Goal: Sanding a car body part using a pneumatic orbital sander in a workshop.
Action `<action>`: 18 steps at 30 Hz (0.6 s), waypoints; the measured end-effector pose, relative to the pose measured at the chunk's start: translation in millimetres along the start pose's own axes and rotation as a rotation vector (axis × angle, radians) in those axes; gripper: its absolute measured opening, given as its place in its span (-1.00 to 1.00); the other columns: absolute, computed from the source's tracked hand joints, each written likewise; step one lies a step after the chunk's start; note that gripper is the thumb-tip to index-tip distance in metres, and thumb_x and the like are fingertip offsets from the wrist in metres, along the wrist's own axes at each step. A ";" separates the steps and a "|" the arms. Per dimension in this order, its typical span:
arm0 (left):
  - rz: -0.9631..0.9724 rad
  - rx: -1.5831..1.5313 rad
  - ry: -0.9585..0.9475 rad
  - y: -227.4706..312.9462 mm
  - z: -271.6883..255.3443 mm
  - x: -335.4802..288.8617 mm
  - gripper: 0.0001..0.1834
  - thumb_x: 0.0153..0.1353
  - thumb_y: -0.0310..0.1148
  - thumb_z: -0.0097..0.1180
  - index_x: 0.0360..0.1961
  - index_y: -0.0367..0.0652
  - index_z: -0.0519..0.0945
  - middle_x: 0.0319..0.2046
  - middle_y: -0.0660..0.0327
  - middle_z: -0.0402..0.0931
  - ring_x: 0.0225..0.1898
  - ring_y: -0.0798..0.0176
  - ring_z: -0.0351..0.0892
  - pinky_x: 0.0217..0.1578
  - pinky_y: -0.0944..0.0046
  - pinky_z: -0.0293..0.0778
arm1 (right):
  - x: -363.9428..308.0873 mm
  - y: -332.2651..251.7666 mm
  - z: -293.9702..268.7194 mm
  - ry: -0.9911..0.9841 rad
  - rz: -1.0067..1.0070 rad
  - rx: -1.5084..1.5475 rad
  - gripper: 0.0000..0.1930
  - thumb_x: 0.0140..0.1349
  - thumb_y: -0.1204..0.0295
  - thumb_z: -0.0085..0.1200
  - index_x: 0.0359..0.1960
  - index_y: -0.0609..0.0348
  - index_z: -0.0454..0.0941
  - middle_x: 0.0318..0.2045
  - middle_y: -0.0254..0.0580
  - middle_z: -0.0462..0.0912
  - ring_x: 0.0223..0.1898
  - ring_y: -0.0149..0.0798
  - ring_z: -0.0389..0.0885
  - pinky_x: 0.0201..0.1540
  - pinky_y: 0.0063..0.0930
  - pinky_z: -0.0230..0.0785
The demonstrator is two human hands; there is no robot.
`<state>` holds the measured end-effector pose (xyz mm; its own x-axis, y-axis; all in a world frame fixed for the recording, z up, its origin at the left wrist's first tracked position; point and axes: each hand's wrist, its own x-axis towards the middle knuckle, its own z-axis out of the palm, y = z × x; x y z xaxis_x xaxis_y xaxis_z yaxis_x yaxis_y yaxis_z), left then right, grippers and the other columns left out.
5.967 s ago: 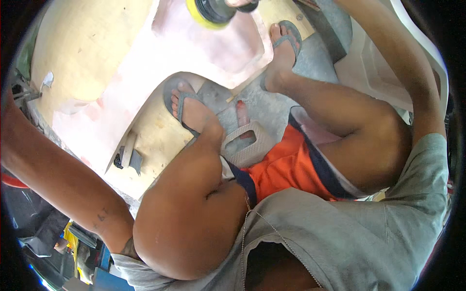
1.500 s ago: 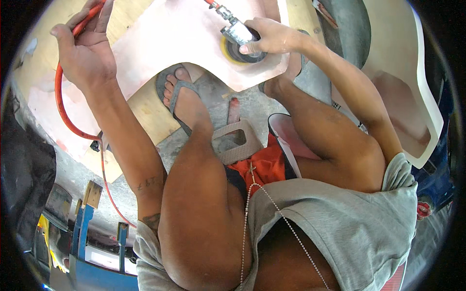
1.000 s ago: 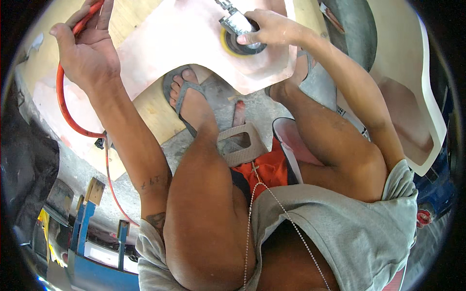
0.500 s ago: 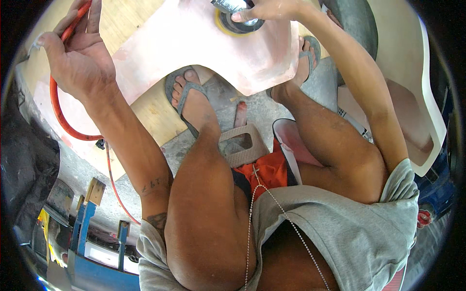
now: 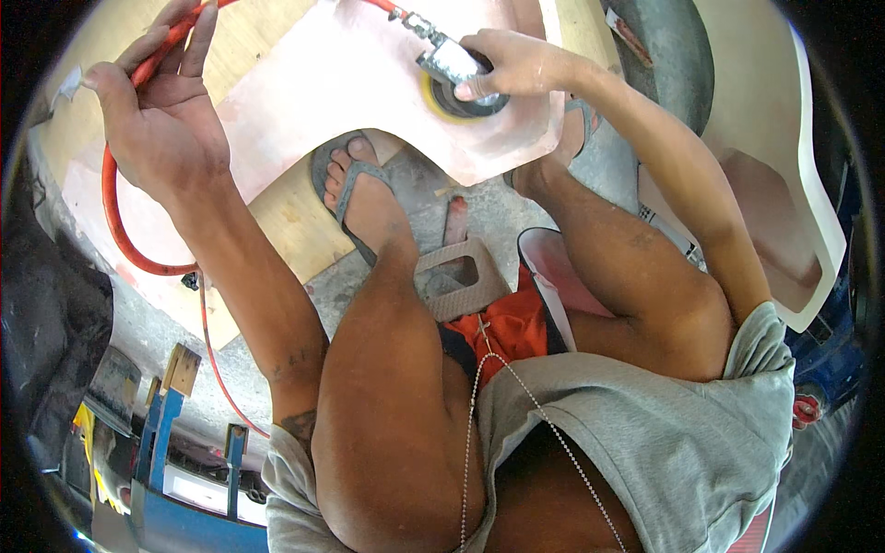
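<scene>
My right hand [image 5: 521,63] is wrapped over a silver and black air sander [image 5: 450,61]. Its round pad, with a yellow edge, lies on a pinkish-white curved panel [image 5: 341,88] near the panel's right end. A red air hose [image 5: 112,217] joins the sander through a metal fitting [image 5: 419,26]. My left hand [image 5: 171,129], palm up at the upper left, holds a loop of this hose up between thumb and loosely stretched fingers. The panel has an arched cutout on its near side, and plywood [image 5: 300,235] lies beneath it.
Between my sandalled feet stand a beige plastic stool [image 5: 456,302] and a reddish stick-like piece [image 5: 455,221]. Another pale curved panel [image 5: 770,101] leans on the right. Blue metal stands [image 5: 166,424] are at the lower left, by a thin red line [image 5: 219,355] on the floor.
The sander and my right hand have come nearer to me over the panel, baring the hose fitting. My left hand has shifted slightly right and nearer, still holding the hose.
</scene>
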<state>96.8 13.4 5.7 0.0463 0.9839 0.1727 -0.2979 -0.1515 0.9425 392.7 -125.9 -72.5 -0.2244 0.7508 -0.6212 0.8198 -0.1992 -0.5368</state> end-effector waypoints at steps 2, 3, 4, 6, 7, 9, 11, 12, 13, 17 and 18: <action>-0.015 -0.017 -0.010 -3.1 -6.3 -0.6 -0.23 0.61 0.06 -0.37 -0.15 -0.52 0.66 0.02 -0.52 0.55 0.23 -0.48 0.50 0.31 -0.31 0.48 | -2.3 4.2 0.7 -0.060 -0.018 0.047 -0.18 0.14 -0.10 0.38 0.26 0.30 0.50 0.10 0.18 0.59 0.18 0.14 0.58 0.32 -0.10 0.35; -0.008 0.008 -0.025 -4.0 -10.5 -2.2 -0.25 0.62 0.03 -0.37 -0.15 -0.52 0.66 0.02 -0.51 0.55 0.22 -0.48 0.51 0.30 -0.32 0.49 | -1.9 7.9 -1.1 -0.053 -0.011 0.029 -0.18 0.14 -0.07 0.39 0.26 0.33 0.49 0.11 0.18 0.60 0.17 0.11 0.59 0.30 -0.11 0.37; 0.003 0.029 -0.042 -5.3 -15.0 -3.7 -0.28 0.62 0.00 -0.36 -0.14 -0.52 0.65 0.01 -0.51 0.56 0.22 -0.47 0.52 0.29 -0.33 0.49 | -1.0 12.4 -3.6 -0.043 -0.002 0.007 -0.18 0.13 -0.05 0.40 0.26 0.35 0.48 0.11 0.19 0.61 0.15 0.08 0.61 0.28 -0.13 0.40; -0.033 -0.010 -0.075 -4.5 -27.7 -11.4 -0.39 0.60 -0.10 -0.33 -0.17 -0.44 0.65 -0.01 -0.33 0.62 0.19 -0.35 0.57 0.25 -0.25 0.54 | 8.8 20.4 -10.3 -0.109 -0.051 0.124 -0.18 0.14 -0.03 0.40 0.26 0.38 0.48 0.11 0.18 0.62 0.14 0.03 0.63 0.26 -0.15 0.44; -0.069 -0.059 -0.125 -6.7 -33.4 -16.1 -0.50 0.59 -0.21 -0.30 -0.20 -0.36 0.64 -0.04 -0.15 0.67 0.16 -0.24 0.62 0.21 -0.17 0.59 | 10.3 25.0 -13.2 -0.112 -0.043 0.229 -0.18 0.15 -0.02 0.39 0.26 0.41 0.47 0.11 0.18 0.64 0.12 -0.02 0.64 0.24 -0.18 0.47; -0.081 0.169 -0.023 -3.9 -49.2 -16.4 -0.50 0.57 -0.21 -0.26 -0.18 -0.42 0.64 0.02 -0.27 0.64 0.16 -0.33 0.61 0.15 -0.07 0.66 | 18.9 31.2 -11.9 -0.138 -0.134 0.441 -0.15 0.11 0.01 0.46 0.27 0.42 0.47 0.08 0.10 0.68 0.07 -0.05 0.67 0.20 -0.22 0.52; 0.099 0.561 -0.123 -2.1 -59.5 -4.6 -0.65 0.51 -0.29 -0.11 -0.06 -0.35 0.64 0.08 -0.13 0.63 0.15 -0.12 0.62 0.19 0.01 0.58 | 30.0 32.1 -9.4 -0.173 -0.126 0.373 -0.20 0.07 -0.03 0.50 0.19 0.35 0.56 0.04 0.05 0.72 0.04 -0.06 0.68 0.14 -0.20 0.55; 0.218 0.340 -0.325 -2.4 -61.5 4.4 -0.70 0.45 -0.31 0.04 0.02 -0.29 0.66 0.11 0.00 0.65 0.13 0.04 0.64 0.18 0.15 0.56 | 35.9 30.1 -10.2 -0.113 -0.188 0.222 -0.23 0.02 -0.11 0.49 0.10 0.28 0.64 -0.01 0.07 0.74 0.01 -0.03 0.70 0.09 -0.15 0.55; 0.186 0.118 -0.464 0.4 -63.5 10.6 -0.68 0.40 -0.33 0.19 0.10 -0.22 0.69 0.14 0.14 0.67 0.12 0.20 0.66 0.16 0.29 0.55 | 41.8 25.9 -11.5 -0.132 -0.186 0.120 -0.27 -0.01 -0.15 0.47 0.02 0.21 0.70 -0.06 0.10 0.75 -0.02 0.01 0.71 0.06 -0.10 0.53; 0.063 -0.121 -0.102 22.3 -64.7 8.4 -0.51 0.53 0.12 -0.17 -0.43 0.02 0.44 -0.52 0.26 0.36 -0.47 0.19 0.35 -0.23 -0.11 0.40 | 60.8 9.8 -18.6 -0.226 -0.209 -0.073 -0.34 0.05 -0.08 0.45 0.01 0.21 0.71 -0.06 0.04 0.75 -0.05 0.02 0.68 0.07 -0.09 0.48; 0.079 0.034 0.135 24.6 -58.8 5.1 -0.47 0.52 0.07 -0.11 -0.62 0.11 0.28 -0.69 0.43 0.12 -0.65 0.33 0.11 -0.40 0.01 0.34 | 63.3 9.4 -20.1 -0.239 -0.216 -0.058 -0.36 0.07 -0.07 0.44 0.00 0.22 0.71 -0.08 0.03 0.75 -0.07 -0.01 0.67 0.06 -0.10 0.49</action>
<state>33.7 20.2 12.9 -0.1053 0.9723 0.2085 -0.2626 -0.2295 0.9372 396.9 -67.6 -105.3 -0.5083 0.6016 -0.6162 0.7668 -0.0096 -0.6418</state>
